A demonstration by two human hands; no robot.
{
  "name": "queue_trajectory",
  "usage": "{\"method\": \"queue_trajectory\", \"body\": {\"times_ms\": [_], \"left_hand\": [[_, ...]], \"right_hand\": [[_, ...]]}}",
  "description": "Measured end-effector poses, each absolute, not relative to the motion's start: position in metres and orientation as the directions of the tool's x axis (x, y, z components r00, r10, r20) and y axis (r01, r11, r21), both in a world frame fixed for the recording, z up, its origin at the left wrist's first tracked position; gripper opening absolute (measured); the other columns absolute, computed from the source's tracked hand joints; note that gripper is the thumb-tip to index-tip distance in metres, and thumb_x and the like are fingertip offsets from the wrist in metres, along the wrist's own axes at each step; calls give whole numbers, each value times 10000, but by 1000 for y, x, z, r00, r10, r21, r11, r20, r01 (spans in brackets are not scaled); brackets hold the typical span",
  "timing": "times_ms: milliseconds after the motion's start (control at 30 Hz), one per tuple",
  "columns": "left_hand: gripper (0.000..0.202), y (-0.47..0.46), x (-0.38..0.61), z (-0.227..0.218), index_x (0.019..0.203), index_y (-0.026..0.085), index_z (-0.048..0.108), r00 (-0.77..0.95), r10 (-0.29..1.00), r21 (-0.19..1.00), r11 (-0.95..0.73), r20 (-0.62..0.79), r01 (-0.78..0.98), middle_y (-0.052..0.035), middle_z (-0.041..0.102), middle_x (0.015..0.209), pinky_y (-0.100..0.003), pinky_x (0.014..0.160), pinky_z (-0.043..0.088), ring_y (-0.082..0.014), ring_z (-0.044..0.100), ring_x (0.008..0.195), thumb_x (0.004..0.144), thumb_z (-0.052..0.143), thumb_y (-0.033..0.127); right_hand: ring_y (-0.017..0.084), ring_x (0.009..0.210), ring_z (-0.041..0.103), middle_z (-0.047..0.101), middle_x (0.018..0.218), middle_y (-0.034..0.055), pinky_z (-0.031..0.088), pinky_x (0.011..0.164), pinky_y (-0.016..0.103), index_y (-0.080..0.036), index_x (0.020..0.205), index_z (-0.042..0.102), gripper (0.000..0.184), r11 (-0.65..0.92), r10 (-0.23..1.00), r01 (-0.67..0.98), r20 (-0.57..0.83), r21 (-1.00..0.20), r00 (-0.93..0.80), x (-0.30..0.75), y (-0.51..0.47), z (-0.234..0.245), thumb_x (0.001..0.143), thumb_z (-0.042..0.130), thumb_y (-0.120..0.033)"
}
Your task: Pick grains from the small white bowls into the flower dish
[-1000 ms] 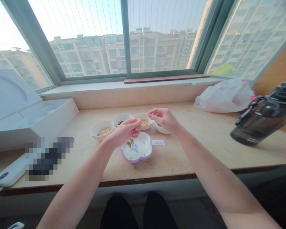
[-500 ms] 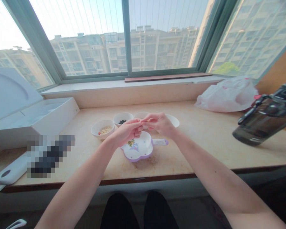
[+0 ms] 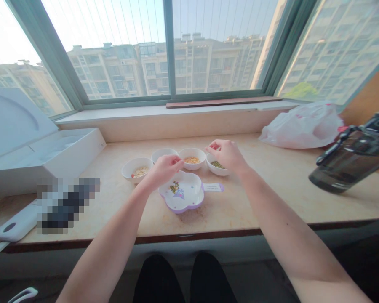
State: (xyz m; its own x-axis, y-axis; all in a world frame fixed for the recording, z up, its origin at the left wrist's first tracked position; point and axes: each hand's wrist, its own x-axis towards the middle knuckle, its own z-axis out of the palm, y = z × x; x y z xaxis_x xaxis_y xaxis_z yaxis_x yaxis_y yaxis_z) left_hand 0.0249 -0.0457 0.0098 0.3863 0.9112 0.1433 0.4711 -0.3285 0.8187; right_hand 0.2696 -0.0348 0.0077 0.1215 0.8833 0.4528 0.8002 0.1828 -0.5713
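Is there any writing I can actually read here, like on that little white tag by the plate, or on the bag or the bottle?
White tag on the handle of the plate: small print, too small to read.
Plastic bag: pink marks, too blurred to read.
Dark bottle: nothing readable.
No other words, numbers or brands can be read.

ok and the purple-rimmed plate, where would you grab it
Pinch the flat handle tab of the purple-rimmed plate from the right, thumb on top: it juts out clear on that side, while the left hand and white bowls crowd the far rim. The plate lies flat with seeds on it, so keep it level.
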Motion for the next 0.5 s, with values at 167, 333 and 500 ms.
{"method": "queue_trajectory", "body": {"times_ms": [167, 333, 500], "left_hand": [[411, -52, 22, 12, 634, 188, 581, 500, 866, 437, -461, 30, 772, -39, 629, 685, -296, 556, 311, -147, 527, 604, 979, 430, 354], [389, -61, 20, 14, 782, 176, 690, 665, 744, 66, -662, -69, 747, -72, 692, 808, -307, 604, 376, -171, 587, 671, 1006, 376, 230], [318, -55, 21, 5, 938, 153, 764, 782, 578, -116, -815, -234, 568, -99, 723, 813, -334, 731, 441, -196, 632, 696, 973, 451, 112]], "right_hand": [[266, 937, 695, 780, 983, 95, 454, 691, 327, -208, 935, 779, 220, -145, 934, 935, 268, -323, 237, 285, -31, 6, 906, 615, -353], [270, 964, 710, 785, 1024, 82, 458, 686, 326, -236, 979, 782, 215, -212, 966, 953, 102, -215, 238, 286, -30, 3, 900, 604, -326], [272, 1013, 713, 783, 1090, 82, 462, 707, 323, -243, 1012, 791, 227, -193, 976, 961, 58, -198, 208, 281, -31, 1, 895, 600, -276]]}}
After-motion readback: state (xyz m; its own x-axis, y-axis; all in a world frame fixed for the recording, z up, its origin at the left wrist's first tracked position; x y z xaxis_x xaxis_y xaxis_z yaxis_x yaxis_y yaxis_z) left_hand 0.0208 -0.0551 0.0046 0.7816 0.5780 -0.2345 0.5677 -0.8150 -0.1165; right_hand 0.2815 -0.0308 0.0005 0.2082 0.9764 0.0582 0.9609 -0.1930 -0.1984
